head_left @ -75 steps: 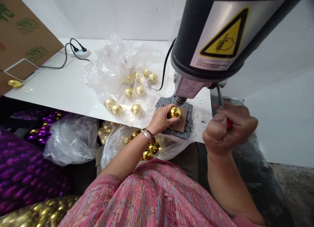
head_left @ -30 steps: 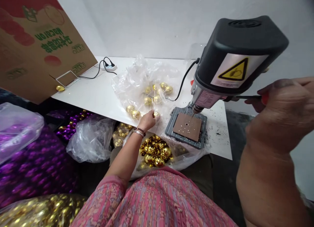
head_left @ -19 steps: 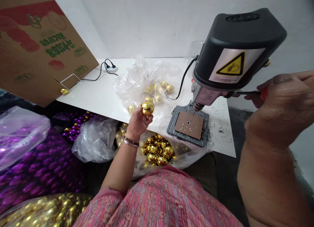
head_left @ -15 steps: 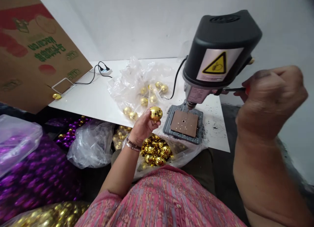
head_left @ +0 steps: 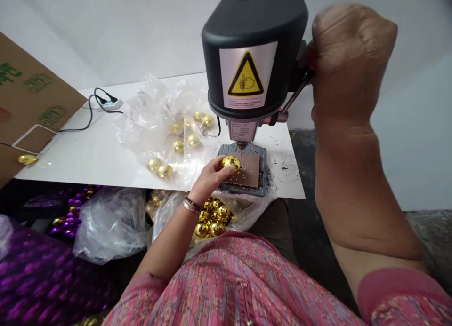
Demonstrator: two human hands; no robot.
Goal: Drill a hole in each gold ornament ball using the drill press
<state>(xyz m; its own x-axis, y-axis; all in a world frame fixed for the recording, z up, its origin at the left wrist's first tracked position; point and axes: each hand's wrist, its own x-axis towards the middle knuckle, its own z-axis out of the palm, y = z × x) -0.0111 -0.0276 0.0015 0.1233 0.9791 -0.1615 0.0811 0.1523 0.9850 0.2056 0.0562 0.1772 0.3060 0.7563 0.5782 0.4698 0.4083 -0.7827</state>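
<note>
A shiny gold mirror-ball ornament is gripped in the fingers of my left hand, over the brown board on the drill press's grey base. The drill press stands above it, black with a yellow warning label, its chuck and bit just over the ball. Whether the bit touches the ball I cannot tell. My right hand is closed around the red-ended feed lever at the machine's right side; the hand covers the grip.
Clear plastic and several gold balls lie on the white table. A bag of gold balls sits at my lap. Purple balls fill a bag at left. A cardboard box and a power strip are at the back left.
My left hand has brought the gold ball rightward, from beside the base to under the drill bit. My right hand has shifted with the lever, and the whole view has turned right.
</note>
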